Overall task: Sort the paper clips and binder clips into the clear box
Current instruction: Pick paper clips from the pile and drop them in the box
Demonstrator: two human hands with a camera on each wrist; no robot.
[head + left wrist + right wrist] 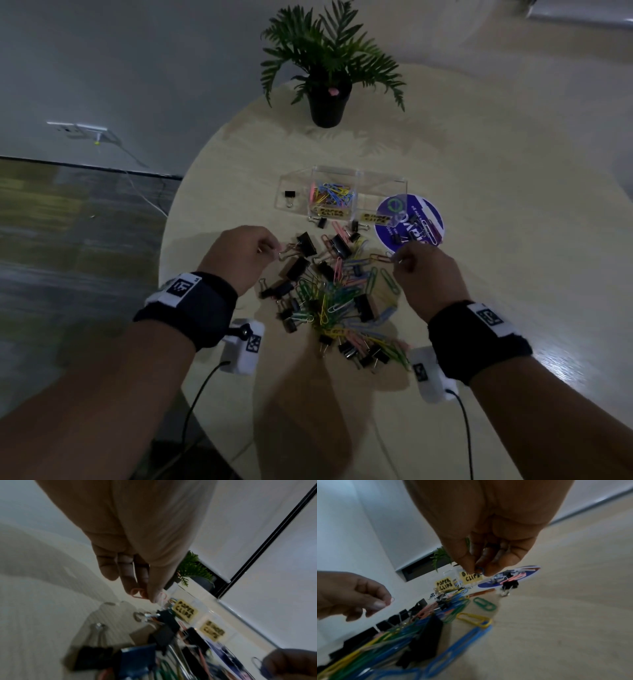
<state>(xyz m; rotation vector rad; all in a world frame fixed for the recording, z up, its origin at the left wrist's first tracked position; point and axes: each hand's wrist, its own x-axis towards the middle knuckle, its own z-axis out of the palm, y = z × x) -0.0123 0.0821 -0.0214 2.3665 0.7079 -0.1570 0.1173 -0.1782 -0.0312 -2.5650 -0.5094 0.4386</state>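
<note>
A heap of coloured paper clips and black binder clips (329,294) lies on the round table between my hands. The clear box (342,195) stands beyond it, with yellow labels "paper clips" (185,612) and "binder clips" (212,630); coloured paper clips fill its middle compartment. My left hand (253,253) hovers over the heap's left side and pinches a pink paper clip (139,593). My right hand (421,267) hovers at the heap's right and pinches a blue paper clip (480,570).
A potted plant (327,68) stands at the far side of the table. A round purple sticker (409,222) lies right of the box with a few clips on it. One binder clip (289,197) rests on the clear lid left of the box. The table edge (164,246) runs close to my left hand.
</note>
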